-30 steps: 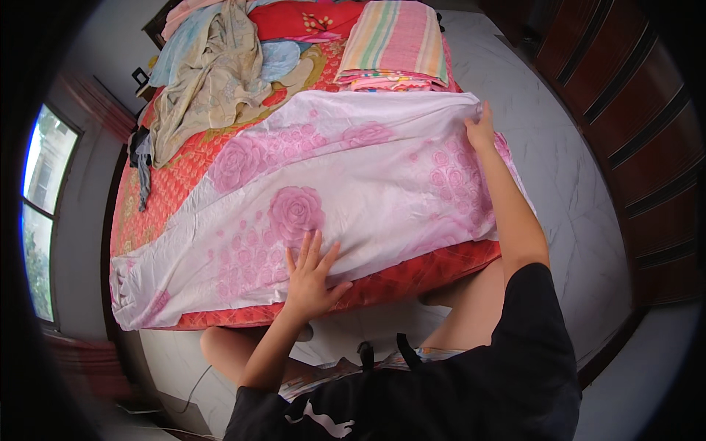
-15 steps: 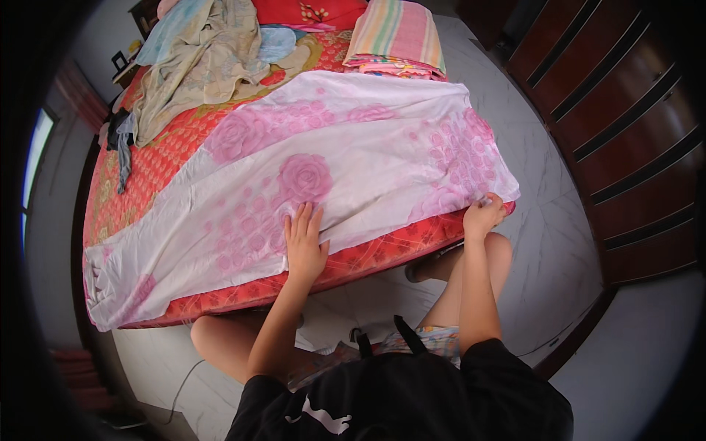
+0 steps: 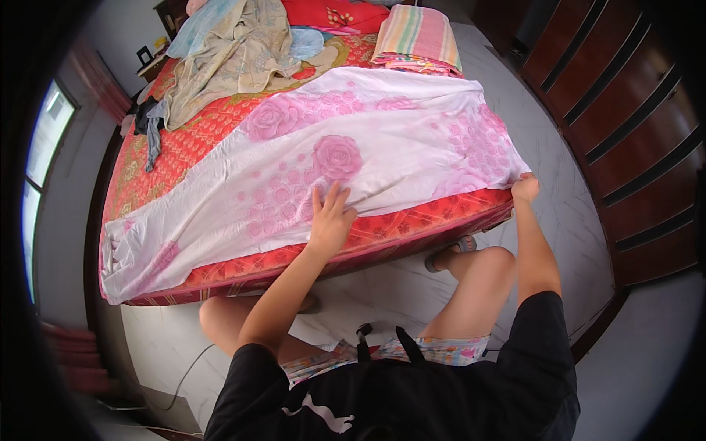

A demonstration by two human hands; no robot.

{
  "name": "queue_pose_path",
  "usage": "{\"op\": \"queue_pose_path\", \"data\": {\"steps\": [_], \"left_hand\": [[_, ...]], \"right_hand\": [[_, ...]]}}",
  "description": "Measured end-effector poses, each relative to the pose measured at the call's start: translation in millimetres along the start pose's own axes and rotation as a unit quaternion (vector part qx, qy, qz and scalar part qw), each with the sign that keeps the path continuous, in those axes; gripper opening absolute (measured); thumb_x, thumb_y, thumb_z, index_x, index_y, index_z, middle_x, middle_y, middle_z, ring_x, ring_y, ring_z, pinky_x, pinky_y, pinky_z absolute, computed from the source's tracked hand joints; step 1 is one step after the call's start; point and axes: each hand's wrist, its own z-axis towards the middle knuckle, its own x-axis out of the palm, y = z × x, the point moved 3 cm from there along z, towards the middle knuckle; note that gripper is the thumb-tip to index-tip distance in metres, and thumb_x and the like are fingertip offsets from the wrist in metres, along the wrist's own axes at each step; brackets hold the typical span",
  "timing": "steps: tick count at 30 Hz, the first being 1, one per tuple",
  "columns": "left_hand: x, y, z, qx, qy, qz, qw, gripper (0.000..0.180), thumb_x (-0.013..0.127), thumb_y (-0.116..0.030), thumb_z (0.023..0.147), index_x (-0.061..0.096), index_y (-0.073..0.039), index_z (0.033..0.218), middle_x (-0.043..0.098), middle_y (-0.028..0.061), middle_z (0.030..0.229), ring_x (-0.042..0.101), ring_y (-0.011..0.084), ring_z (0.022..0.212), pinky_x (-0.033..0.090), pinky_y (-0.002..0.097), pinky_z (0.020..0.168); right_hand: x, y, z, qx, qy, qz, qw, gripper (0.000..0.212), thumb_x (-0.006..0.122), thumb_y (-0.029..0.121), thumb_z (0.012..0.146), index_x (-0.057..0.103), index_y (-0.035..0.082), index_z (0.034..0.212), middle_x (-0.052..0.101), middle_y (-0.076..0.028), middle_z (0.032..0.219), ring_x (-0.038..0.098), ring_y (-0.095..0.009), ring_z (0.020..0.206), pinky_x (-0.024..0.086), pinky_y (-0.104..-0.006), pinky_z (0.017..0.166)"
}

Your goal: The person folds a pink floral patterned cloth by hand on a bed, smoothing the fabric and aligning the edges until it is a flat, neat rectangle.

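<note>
A white cloth with pink roses point(image 3: 401, 143), which looks like a folded sheet or duvet cover, lies across the near end of the bed. Its surface has soft wrinkles, and its left end is bunched. My left hand point(image 3: 332, 224) rests with fingers spread on the cloth's near edge, just below the large middle rose. At the near right corner, my right hand point(image 3: 526, 189) is closed on the cloth and holds it out past the mattress edge. The red patterned mattress point(image 3: 412, 220) shows along the near side under the cloth.
Folded striped bedding point(image 3: 418, 37) is stacked at the far right of the bed. A crumpled beige blanket point(image 3: 220, 70) and dark garments point(image 3: 151, 121) lie at the left. Brown wardrobe doors point(image 3: 618, 110) stand to the right. A cable point(image 3: 180, 382) runs over the floor.
My right hand has moved outward to the right, drawing the cloth's corner with it. My left hand stays on the cloth's near edge. The whole view has shifted slightly.
</note>
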Motion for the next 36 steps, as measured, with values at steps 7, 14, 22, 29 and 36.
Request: {"op": "queue_pose_path", "data": {"steps": [7,14,22,29,36], "left_hand": [[-38.8,2.7,-3.9,0.011,0.093,-0.097,0.991,0.011,0.064,-0.016,0.080,0.062,-0.009,0.088,0.047,0.0146,0.129,0.039,0.0342,0.127,0.028,0.0507,0.105],[-85.4,26.8,-100.3,-0.071,0.150,-0.118,0.979,0.037,0.062,-0.019,0.083,0.055,-0.010,0.118,0.042,0.0210,0.134,0.042,0.0383,0.123,0.033,0.0438,0.103],[-171.4,117.4,-211.1,-0.351,0.186,0.035,0.917,0.048,0.060,-0.025,0.083,0.048,-0.007,0.126,0.039,0.0223,0.134,0.039,0.0382,0.125,0.035,0.0468,0.101],[-208.1,192.6,-260.3,-0.490,0.095,0.122,0.858,0.047,0.060,-0.030,0.082,0.050,-0.013,0.125,0.040,0.0136,0.136,0.033,0.0356,0.131,0.032,0.0552,0.101],[-211.5,229.3,-281.9,-0.401,0.007,0.082,0.912,0.032,0.071,-0.023,0.072,0.060,-0.013,0.100,0.052,0.0146,0.118,0.040,0.0353,0.123,0.030,0.0614,0.098]], "right_hand": [[3.0,90.5,-109.4,-0.157,0.190,-0.108,0.963,0.051,0.046,0.035,0.091,0.038,0.017,0.138,0.032,-0.019,0.144,0.028,-0.034,0.134,0.026,-0.0527,0.107],[2.3,126.5,-142.4,-0.054,0.200,-0.184,0.961,0.050,0.047,0.035,0.091,0.040,0.017,0.136,0.023,-0.012,0.150,0.019,-0.030,0.139,0.019,-0.0587,0.107],[0.3,297.2,-371.3,-0.523,0.245,0.280,0.767,0.022,0.062,0.010,0.077,0.065,0.007,0.099,0.059,-0.013,0.118,0.048,-0.030,0.117,0.034,-0.0436,0.100],[5.1,366.6,-494.2,-0.591,0.290,0.293,0.693,0.027,0.064,0.016,0.079,0.062,0.007,0.105,0.058,-0.011,0.119,0.046,-0.029,0.118,0.031,-0.0447,0.101],[24.5,423.5,-550.7,-0.672,0.261,0.227,0.655,0.029,0.066,0.019,0.078,0.062,0.008,0.104,0.053,-0.011,0.124,0.044,-0.030,0.118,0.029,-0.0519,0.101]]}}
